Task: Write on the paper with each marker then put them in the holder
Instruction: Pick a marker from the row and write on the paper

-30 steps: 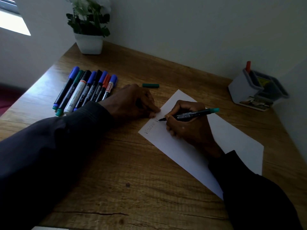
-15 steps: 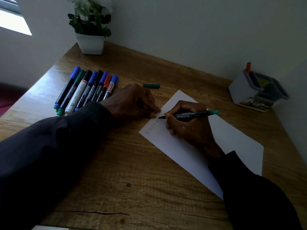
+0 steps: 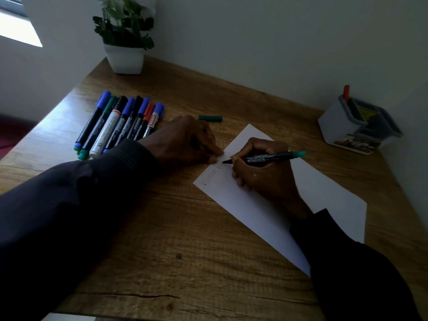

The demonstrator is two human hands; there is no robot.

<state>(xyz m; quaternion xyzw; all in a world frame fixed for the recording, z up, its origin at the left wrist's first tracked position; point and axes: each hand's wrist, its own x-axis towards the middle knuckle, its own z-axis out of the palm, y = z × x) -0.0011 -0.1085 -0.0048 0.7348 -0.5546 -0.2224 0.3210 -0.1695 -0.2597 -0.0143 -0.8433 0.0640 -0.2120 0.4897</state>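
Right hand (image 3: 261, 174) grips the green-ended marker (image 3: 269, 157), tip on the paper (image 3: 324, 195).
Left hand (image 3: 185, 142), fingers curled and holding nothing, touches the sheet's edge just beside it; holder (image 3: 335, 126) stands well beyond the right hand.

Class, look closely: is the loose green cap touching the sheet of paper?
Apart. The head view shows a strip of bare table between the green cap and the paper's far corner.
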